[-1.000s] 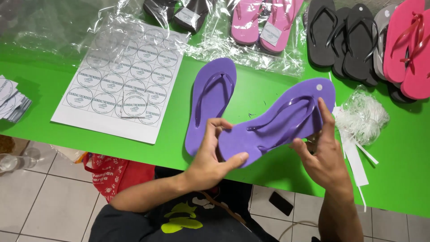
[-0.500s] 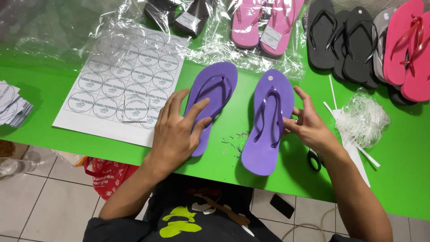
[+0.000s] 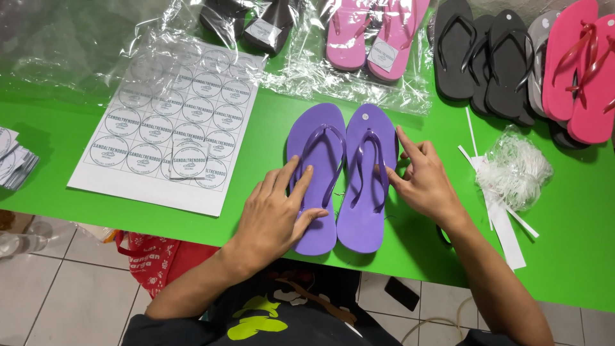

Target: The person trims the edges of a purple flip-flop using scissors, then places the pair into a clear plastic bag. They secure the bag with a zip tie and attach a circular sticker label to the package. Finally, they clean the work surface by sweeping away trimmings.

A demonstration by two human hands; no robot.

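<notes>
Head view, near to far. Left hand (image 3: 277, 211) lies flat, fingers released and spread, on the heel half of the left purple sandal (image 3: 315, 176); right hand (image 3: 423, 179) rests at the outer edge of the right purple sandal (image 3: 368, 176), fingers loosely curled and grasping nothing, the tips touching its side; the two sandals lie side by side, edges touching, soles down and straps up, toes pointing away, near the front edge of the green table (image 3: 269, 128). To the left lies a white sheet of round stickers (image 3: 166, 138), one corner partly peeled; a small stack of cards (image 3: 13, 160) sits at the far left edge. To the right, a bundle of white ties (image 3: 516, 170) rests on paper strips (image 3: 503, 221). Farther back: a bagged pink pair (image 3: 368, 32) in clear plastic; bagged dark sandals (image 3: 246, 22); black sandals (image 3: 480, 57); a grey sandal (image 3: 538, 57); a pink-red pair (image 3: 580, 67) at the far right.
</notes>
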